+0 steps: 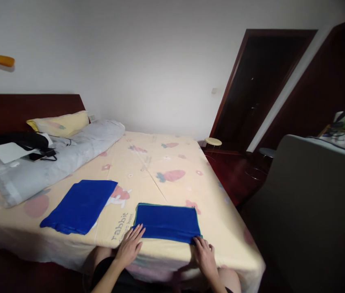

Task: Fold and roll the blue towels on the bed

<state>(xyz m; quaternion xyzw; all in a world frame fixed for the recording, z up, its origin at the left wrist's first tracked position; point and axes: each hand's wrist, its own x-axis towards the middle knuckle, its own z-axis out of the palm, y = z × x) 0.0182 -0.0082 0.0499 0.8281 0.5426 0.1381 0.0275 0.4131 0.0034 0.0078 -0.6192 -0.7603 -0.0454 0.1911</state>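
A dark blue cloth with a green edge [168,221] lies folded into a rectangle near the bed's front edge. My left hand [130,246] rests with its fingers spread, the tips on the cloth's near left corner. At the near right corner, my right hand [204,254] has its fingers bent and close together, touching the cloth's edge. A second blue cloth [79,206] lies to the left, flat, its near edge uneven, with no hand on it.
The bed [172,156] has a yellow patterned sheet. On the left are a rolled grey quilt [99,140], a pillow [65,123] and a phone [36,156]. A grey panel [306,215] stands at the right, and a stool [213,141] is beyond the bed.
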